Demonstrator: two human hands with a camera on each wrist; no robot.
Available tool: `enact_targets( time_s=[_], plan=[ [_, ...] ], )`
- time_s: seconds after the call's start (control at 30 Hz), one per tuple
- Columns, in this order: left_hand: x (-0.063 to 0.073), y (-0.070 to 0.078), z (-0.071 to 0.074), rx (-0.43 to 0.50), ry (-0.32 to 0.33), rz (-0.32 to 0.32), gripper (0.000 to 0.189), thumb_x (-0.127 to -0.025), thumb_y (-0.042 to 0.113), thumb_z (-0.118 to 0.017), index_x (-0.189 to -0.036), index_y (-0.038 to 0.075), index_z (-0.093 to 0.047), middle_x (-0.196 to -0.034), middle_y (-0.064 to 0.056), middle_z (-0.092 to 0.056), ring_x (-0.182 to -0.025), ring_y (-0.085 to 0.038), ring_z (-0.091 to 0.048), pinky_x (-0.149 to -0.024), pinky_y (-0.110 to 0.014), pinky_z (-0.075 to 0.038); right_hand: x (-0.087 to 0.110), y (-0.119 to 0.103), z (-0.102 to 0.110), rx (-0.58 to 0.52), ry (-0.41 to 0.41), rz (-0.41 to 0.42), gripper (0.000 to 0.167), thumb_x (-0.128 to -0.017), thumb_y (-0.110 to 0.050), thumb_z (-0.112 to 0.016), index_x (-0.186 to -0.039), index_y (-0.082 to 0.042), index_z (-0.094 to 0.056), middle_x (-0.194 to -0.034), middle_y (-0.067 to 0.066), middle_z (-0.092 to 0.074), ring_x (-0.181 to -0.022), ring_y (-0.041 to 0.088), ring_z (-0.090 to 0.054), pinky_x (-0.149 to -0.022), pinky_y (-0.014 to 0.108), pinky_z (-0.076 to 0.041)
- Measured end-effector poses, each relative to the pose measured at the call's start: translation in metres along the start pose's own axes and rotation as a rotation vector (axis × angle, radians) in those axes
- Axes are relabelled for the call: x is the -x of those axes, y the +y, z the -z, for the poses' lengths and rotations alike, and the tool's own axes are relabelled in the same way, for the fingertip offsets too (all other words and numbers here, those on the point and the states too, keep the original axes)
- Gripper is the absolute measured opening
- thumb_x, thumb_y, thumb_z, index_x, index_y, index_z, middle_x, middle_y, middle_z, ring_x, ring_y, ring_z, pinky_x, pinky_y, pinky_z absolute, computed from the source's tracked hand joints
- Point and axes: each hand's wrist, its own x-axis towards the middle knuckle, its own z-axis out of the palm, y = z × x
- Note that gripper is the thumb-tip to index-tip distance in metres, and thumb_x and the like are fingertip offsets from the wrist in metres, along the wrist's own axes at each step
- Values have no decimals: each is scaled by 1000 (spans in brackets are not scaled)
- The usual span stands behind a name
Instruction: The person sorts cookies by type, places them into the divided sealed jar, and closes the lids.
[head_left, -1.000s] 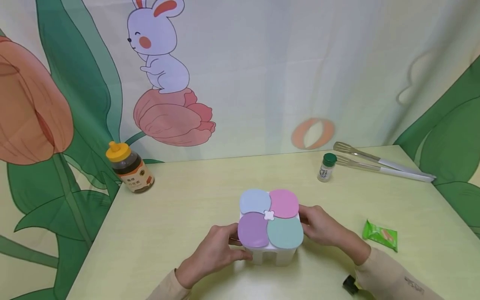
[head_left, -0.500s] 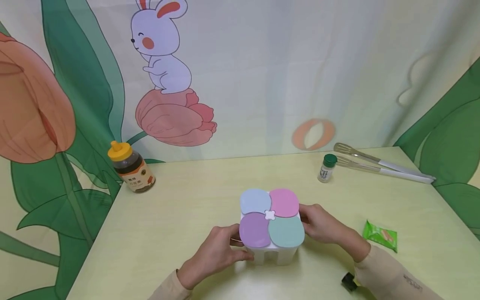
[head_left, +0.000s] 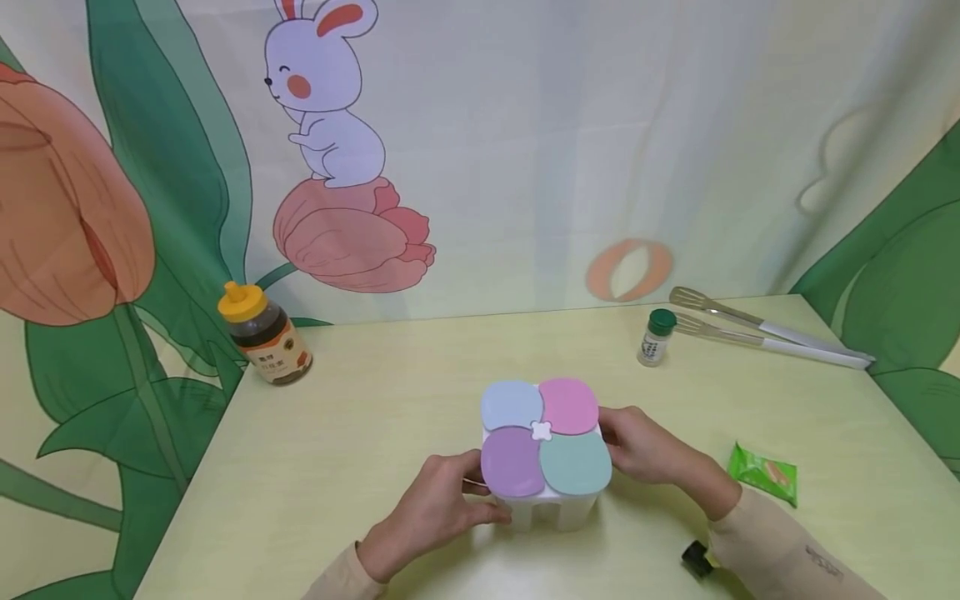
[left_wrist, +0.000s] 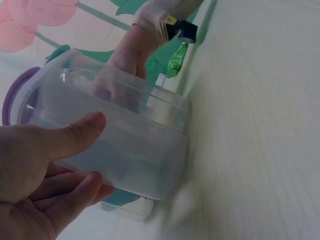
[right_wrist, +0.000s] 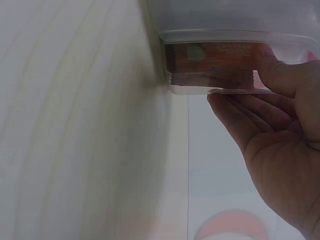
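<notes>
A clear-walled storage box (head_left: 577, 510) with several petal-shaped lids stands on the table in the head view. Its lids are light blue, pink, purple (head_left: 512, 463) and green, meeting at a small white flower piece (head_left: 541, 431). My left hand (head_left: 433, 505) holds the front left corner, thumb in front and fingers along the side. On the far right corner, my right hand (head_left: 647, 450) grips the box, its fingertips partly hidden there. Through the wall in the right wrist view, a reddish-brown packet (right_wrist: 215, 57) shows inside one compartment.
A honey bottle (head_left: 272, 346) with a yellow cap stands at the back left. Toward the back right are a green-capped shaker (head_left: 656, 337) and metal tongs (head_left: 780, 329). A green snack packet (head_left: 763, 473) and a black-capped item (head_left: 697, 560) lie near the right forearm.
Everything in the head view has drifted slightly to the right. Both hands keep their hold on the box, with no other visible change.
</notes>
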Motion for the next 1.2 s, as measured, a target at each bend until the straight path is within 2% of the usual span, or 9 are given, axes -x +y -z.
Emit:
enact_targets(
  time_s=[0.13,0.27,0.47,0.6,0.7,0.87,0.93,1.1,1.2],
  plan=[
    [1,-1,0,-48,-9,-16,44,-73,18,-86,-112,14,-64,-101,1,-73,-94,-10,-70,-80,-20,-57,-2,-2,-1,-33,-22,-22,28,-92,-4,-62,-121,-4,-62,-112,7,-69,-99,16,-67,-87,30,-57],
    [3,-3,1,-82,-49,-13,52,-72,20,-86,-118,16,-62,-107,3,-71,-101,-9,-67,-85,-22,-56,0,-3,-1,-53,-48,-70,33,-92,-9,-64,-125,-6,-61,-122,9,-66,-113,28,-64,-92,34,-55],
    [8,-4,5,-96,-69,-5,61,-72,26,-87,-126,17,-59,-114,6,-68,-107,-9,-63,-92,-26,-54,6,-4,4,-12,12,-38,29,-89,-10,-68,-119,-9,-64,-114,4,-69,-99,18,-68,-87,33,-58],
    [12,1,17,-141,19,-34,74,-71,28,-87,-134,9,-54,-125,0,-64,-112,-16,-63,-93,-30,-55,10,-3,8,55,61,-27,27,-88,-8,-69,-115,-10,-66,-103,-2,-69,-90,11,-66,-81,31,-59],
    [15,5,24,-259,126,-111,81,-69,35,-88,-136,7,-53,-132,-2,-59,-116,-18,-60,-93,-33,-54,13,-1,11,121,105,-40,27,-88,-7,-70,-115,-10,-66,-98,-2,-67,-85,8,-63,-76,29,-58],
    [15,8,27,-370,247,-332,79,-68,38,-88,-134,9,-55,-136,-6,-52,-127,-23,-47,-99,-42,-48,21,1,17,183,143,-57,29,-86,-9,-73,-114,-7,-66,-101,3,-68,-82,7,-62,-73,30,-58],
    [15,9,28,-359,263,-377,77,-69,37,-88,-133,8,-56,-137,-7,-51,-127,-25,-46,-99,-44,-47,23,2,19,194,147,-57,30,-86,-10,-73,-114,-6,-66,-103,5,-69,-83,7,-62,-73,30,-58],
    [16,17,29,-325,249,-385,77,-71,37,-86,-135,8,-55,-139,-5,-50,-129,-22,-45,-102,-40,-46,29,2,25,217,174,-69,30,-86,-10,-73,-115,-7,-66,-103,6,-69,-83,9,-63,-73,30,-57],
    [14,19,29,-307,247,-444,75,-72,33,-86,-135,6,-55,-139,-7,-51,-129,-23,-47,-107,-34,-44,32,2,29,230,185,-85,29,-85,-10,-74,-113,-7,-67,-101,5,-70,-82,9,-64,-73,30,-57]
  ],
)
